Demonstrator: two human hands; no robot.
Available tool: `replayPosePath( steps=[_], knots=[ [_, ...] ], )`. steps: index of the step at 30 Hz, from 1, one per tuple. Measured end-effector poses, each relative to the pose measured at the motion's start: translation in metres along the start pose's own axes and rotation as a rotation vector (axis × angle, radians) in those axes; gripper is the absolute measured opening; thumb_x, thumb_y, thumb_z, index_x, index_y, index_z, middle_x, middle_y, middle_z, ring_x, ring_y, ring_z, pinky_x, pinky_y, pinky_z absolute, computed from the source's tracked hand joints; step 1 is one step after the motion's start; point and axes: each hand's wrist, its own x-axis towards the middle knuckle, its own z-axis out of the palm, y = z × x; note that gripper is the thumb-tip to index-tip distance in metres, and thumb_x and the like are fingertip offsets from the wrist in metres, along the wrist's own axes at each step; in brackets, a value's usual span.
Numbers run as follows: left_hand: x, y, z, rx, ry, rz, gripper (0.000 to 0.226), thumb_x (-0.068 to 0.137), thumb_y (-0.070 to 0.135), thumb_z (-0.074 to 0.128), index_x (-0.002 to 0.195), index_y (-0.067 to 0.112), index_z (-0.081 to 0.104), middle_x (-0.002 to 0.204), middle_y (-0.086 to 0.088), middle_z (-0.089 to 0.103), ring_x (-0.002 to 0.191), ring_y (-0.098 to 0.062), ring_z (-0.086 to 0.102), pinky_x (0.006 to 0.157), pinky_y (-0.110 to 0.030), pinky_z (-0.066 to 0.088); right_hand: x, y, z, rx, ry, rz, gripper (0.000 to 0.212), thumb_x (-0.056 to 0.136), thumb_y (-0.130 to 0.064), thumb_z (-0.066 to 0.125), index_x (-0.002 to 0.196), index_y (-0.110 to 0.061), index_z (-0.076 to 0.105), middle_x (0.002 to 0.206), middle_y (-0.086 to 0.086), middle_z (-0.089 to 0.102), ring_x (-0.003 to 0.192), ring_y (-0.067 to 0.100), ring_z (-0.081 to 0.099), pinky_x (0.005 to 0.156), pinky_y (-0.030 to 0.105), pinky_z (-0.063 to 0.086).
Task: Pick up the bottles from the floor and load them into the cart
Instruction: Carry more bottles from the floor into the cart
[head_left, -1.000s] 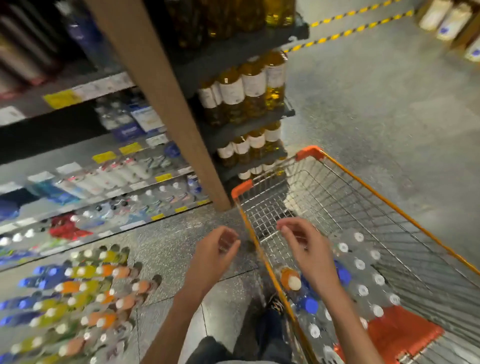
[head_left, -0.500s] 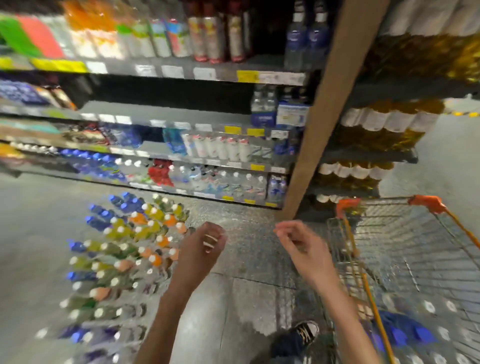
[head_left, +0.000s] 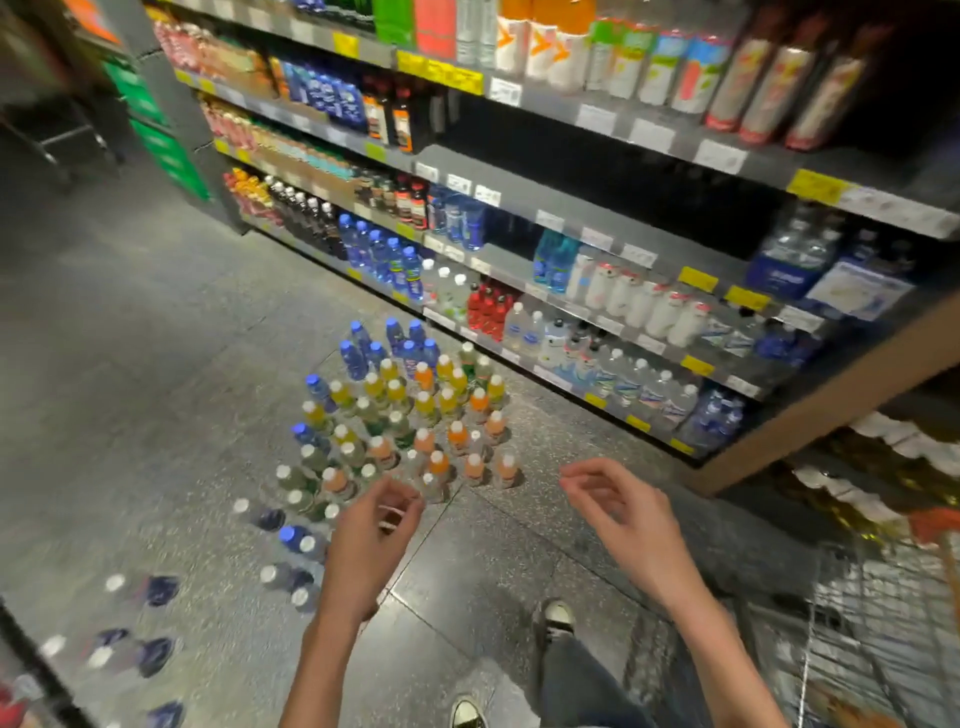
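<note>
— Where do we see the bottles (head_left: 400, 415)?
— Standing upright in a cluster on the floor (head_left: 156, 338), just before the shelves (head_left: 597, 218).
— And our hands?
— Left hand (head_left: 371, 530) and right hand (head_left: 618, 512) hover above, fingers loosely curled, grasping nothing — the cart (head_left: 883, 613) sits at our right.

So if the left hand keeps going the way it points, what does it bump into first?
Probably the nearest white-capped bottles standing on the floor, just past the left hand; depth is hard to judge.
</note>
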Motion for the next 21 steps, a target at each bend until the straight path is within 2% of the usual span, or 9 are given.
replayPosePath(
  steps=[2, 5, 9, 12, 15, 19, 21],
  knots=[
    [0.005, -0.013, -0.017, -0.011, 0.071, -0.044, 0.009, 0.089, 0.023, 0.071, 0.097, 0.020, 0.069, 0.087, 0.010, 0.072, 0.077, -0.001, 0.066, 0.062, -0.010, 0.050, 0.018, -0.008, 0.015, -0.014, -0.063, -0.001, 0.015, 0.093, -0.026, 0.068, 0.108, -0.028, 0.069, 0.098, -0.019, 0.072, 0.095, 0.001, 0.068, 0.083, 0.015, 0.052],
    [0.019, -0.029, -0.034, -0.072, 0.107, -0.160, 0.009, 0.091, 0.019, 0.070, 0.099, 0.016, 0.068, 0.086, 0.003, 0.073, 0.073, -0.017, 0.069, 0.054, -0.013, 0.051, 0.053, -0.010, 0.039, -0.011, -0.130, 0.000, 0.016, 0.094, -0.026, 0.068, 0.110, -0.026, 0.069, 0.100, -0.017, 0.072, 0.096, 0.001, 0.068, 0.085, 0.018, 0.054],
    [0.042, -0.050, -0.049, 0.009, 0.184, -0.192, 0.005, 0.090, 0.024, 0.070, 0.093, 0.023, 0.067, 0.083, 0.010, 0.071, 0.072, -0.002, 0.066, 0.059, -0.011, 0.048, 0.109, -0.005, 0.074, 0.011, -0.249, -0.008, 0.017, 0.094, -0.020, 0.068, 0.110, -0.025, 0.068, 0.101, -0.014, 0.072, 0.096, 0.003, 0.068, 0.087, 0.023, 0.055],
    [0.064, -0.062, -0.053, 0.035, 0.213, -0.200, 0.004, 0.090, 0.022, 0.070, 0.090, 0.021, 0.066, 0.081, 0.010, 0.071, 0.071, -0.002, 0.065, 0.060, -0.012, 0.047, 0.147, 0.000, 0.098, 0.047, -0.314, 0.009, 0.016, 0.094, -0.024, 0.068, 0.110, -0.026, 0.067, 0.101, -0.015, 0.071, 0.096, 0.001, 0.067, 0.087, 0.022, 0.055],
    [0.096, -0.082, -0.045, 0.083, 0.164, -0.231, 0.005, 0.090, 0.021, 0.069, 0.089, 0.022, 0.064, 0.079, 0.009, 0.070, 0.070, -0.004, 0.065, 0.059, -0.015, 0.048, 0.186, 0.019, 0.130, 0.019, -0.361, 0.013, 0.016, 0.095, -0.029, 0.066, 0.111, -0.029, 0.067, 0.102, -0.018, 0.070, 0.097, 0.003, 0.067, 0.085, 0.022, 0.054],
    [0.148, -0.127, -0.017, 0.119, 0.082, -0.286, 0.008, 0.089, 0.018, 0.070, 0.087, 0.021, 0.062, 0.075, 0.008, 0.066, 0.063, -0.005, 0.064, 0.055, -0.013, 0.045, 0.231, 0.068, 0.182, -0.021, -0.381, 0.087, 0.014, 0.094, -0.023, 0.069, 0.106, -0.031, 0.066, 0.098, -0.014, 0.070, 0.090, 0.006, 0.066, 0.082, 0.024, 0.055],
    [0.178, -0.166, 0.005, 0.149, 0.042, -0.300, 0.010, 0.088, 0.019, 0.070, 0.087, 0.021, 0.060, 0.075, 0.009, 0.064, 0.065, -0.004, 0.061, 0.056, -0.012, 0.043, 0.249, 0.107, 0.211, -0.025, -0.378, 0.137, 0.016, 0.094, -0.016, 0.068, 0.103, -0.030, 0.066, 0.095, -0.009, 0.069, 0.086, 0.013, 0.066, 0.079, 0.025, 0.054]
  ],
)
